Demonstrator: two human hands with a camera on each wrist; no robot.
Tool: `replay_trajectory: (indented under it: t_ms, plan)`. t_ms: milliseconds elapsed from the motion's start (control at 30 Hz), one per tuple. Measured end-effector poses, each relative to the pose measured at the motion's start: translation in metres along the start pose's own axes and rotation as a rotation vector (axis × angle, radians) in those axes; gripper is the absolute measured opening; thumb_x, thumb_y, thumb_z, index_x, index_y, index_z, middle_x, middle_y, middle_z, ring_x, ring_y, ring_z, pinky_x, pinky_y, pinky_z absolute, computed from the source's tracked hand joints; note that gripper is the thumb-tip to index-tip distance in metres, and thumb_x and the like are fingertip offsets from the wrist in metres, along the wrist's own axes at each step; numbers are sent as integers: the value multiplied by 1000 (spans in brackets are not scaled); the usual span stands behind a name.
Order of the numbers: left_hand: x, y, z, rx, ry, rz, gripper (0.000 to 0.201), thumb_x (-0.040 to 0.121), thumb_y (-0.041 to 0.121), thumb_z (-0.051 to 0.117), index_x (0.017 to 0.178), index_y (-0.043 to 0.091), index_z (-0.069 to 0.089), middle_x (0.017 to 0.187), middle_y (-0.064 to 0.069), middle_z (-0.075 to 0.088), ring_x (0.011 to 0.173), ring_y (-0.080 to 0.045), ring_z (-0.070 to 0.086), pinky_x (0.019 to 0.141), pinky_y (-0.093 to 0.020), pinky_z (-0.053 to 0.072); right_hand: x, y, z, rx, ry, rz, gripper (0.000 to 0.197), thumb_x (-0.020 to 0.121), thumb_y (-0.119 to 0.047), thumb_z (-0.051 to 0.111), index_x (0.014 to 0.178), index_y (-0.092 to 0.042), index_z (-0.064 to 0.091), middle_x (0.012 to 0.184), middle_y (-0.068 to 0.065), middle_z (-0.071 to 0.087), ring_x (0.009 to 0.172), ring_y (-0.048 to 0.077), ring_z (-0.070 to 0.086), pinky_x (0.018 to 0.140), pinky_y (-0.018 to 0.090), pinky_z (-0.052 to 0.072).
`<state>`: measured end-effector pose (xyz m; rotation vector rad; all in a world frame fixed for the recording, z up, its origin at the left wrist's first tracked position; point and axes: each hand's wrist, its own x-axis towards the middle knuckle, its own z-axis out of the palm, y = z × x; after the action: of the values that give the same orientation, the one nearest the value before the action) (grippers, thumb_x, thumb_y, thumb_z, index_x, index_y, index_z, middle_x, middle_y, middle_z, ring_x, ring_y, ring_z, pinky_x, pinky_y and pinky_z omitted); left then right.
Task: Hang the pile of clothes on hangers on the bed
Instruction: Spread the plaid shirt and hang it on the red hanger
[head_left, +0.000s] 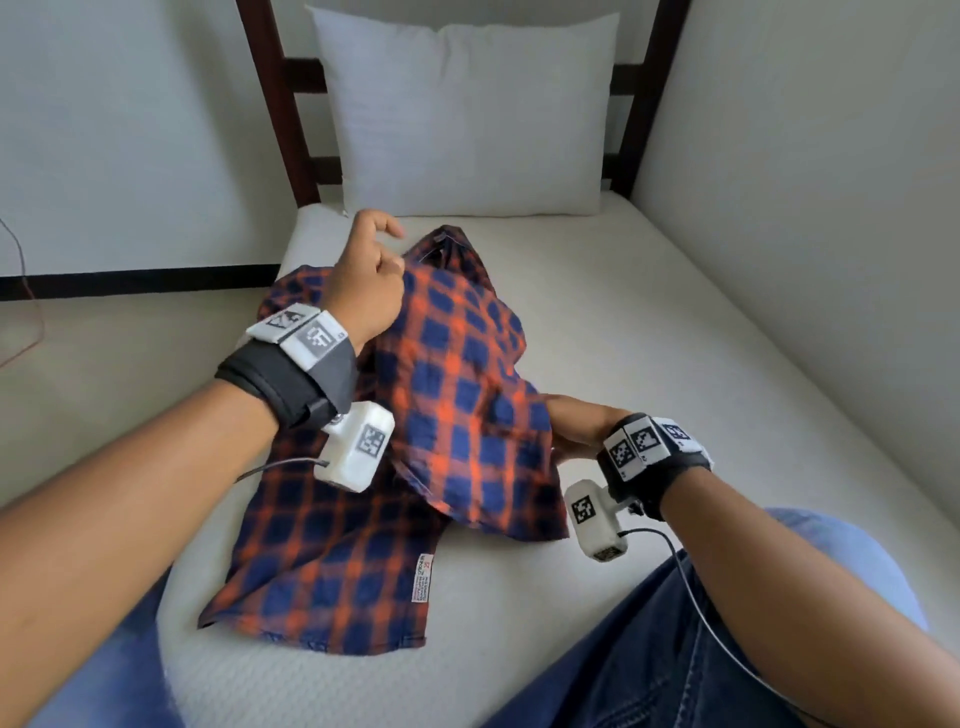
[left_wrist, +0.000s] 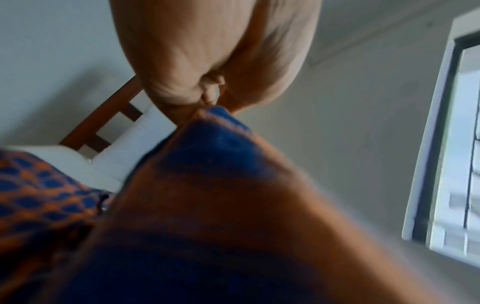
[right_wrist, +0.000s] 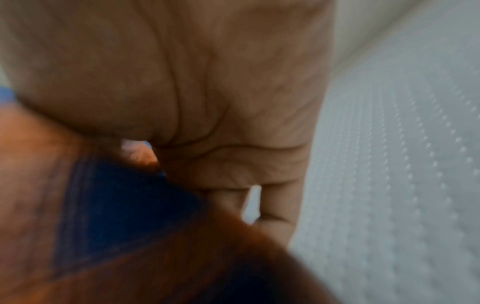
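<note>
Over on the left, the left hand (head_left: 366, 283) is up high above the mattress (head_left: 675, 364), fingers pinched on the plaid shirt (head_left: 457, 395) near its collar end; the left wrist view confirms cloth gathered right at the fingertips (left_wrist: 207, 96). That raised hold looks meant to lift the top of the garment clear so it opens out. Through the middle, the shirt drapes down from that pinch in a tent, while its lower half lies spread on the bed, care label (head_left: 422, 577) showing near the hem. On the right, the right hand (head_left: 571, 431) sits lower, mostly tucked behind the fabric; the wrist view shows its palm and fingers (right_wrist: 275, 205) closed round the blue and orange cloth, so it is clamped on the shirt too, likely steadying the side. The two hands are well apart, stretching the garment between them. No hanger shows in any view. Behind, a white pillow (head_left: 467, 114) leans against the dark headboard (head_left: 280, 104).
</note>
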<state>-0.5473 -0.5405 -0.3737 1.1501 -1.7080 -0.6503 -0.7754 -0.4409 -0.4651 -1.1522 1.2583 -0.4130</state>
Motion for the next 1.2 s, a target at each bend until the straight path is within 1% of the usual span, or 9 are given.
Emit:
replay_trajectory:
  t_ms: [100,200,367,600,767,867,1033,1133,1200]
  plan:
    - [-16,-23,-4,263,-40,-5,25,93,4,42,103,26,44,65,5,49,63,-21,50,64,-35,40,9,6,11,38,-60,-101,37,79,-24,65,115,-13,67,118,14,69,104,30,67,92,46,55]
    - [-28,-39,-11,320,-28,-43,25,91,1,46,109,18,47,66,1,52,75,-30,56,74,-41,46,3,5,4,11,-98,-116,35,75,-8,61,109,-1,67,101,15,71,85,26,70,75,38,60]
    - [-52,-59,-17,281,-26,-254,27,89,0,44,104,21,50,78,-5,57,79,-33,57,64,-32,38,-31,-32,-32,345,410,-431,9,81,-5,64,86,-12,62,68,-3,66,60,8,62,58,18,49]
    - [-101,-48,19,223,-751,-395,22,98,8,44,103,19,62,72,3,55,61,-15,52,44,-23,46,-91,-82,-2,597,413,-773,20,93,2,56,103,-13,65,78,22,61,64,27,61,68,30,54]
    - [-74,-40,0,61,-577,-621,52,100,55,37,98,12,66,71,-4,65,54,-15,63,55,-26,49,-69,-66,71,30,35,-740,25,81,10,69,80,-15,68,67,1,60,52,10,54,47,19,46]
    - [-65,-38,-16,-61,-683,-754,67,94,70,33,106,13,66,79,-2,68,54,-11,62,55,-25,51,-33,-42,109,-298,-136,-649,19,84,6,71,99,-4,70,85,13,67,77,9,59,75,20,48]
    - [-77,-63,-12,253,-682,-436,17,97,18,58,82,16,51,75,-10,48,69,-19,45,67,-30,40,-10,-26,124,-243,-191,-610,35,88,6,69,121,-3,67,102,5,68,89,4,62,81,20,50]
    - [-70,-68,-20,-108,-383,-552,25,99,0,46,80,14,54,80,-5,58,78,-20,55,73,-31,44,-10,-34,105,1,-77,-582,23,91,10,63,108,-5,68,90,8,70,80,8,66,71,21,56]
    - [-60,-67,-35,-360,-187,-610,28,100,-4,39,88,13,59,88,-7,63,82,-21,59,77,-33,49,-3,-32,85,68,245,-525,11,91,1,68,93,-10,69,79,7,69,66,11,64,60,23,56]
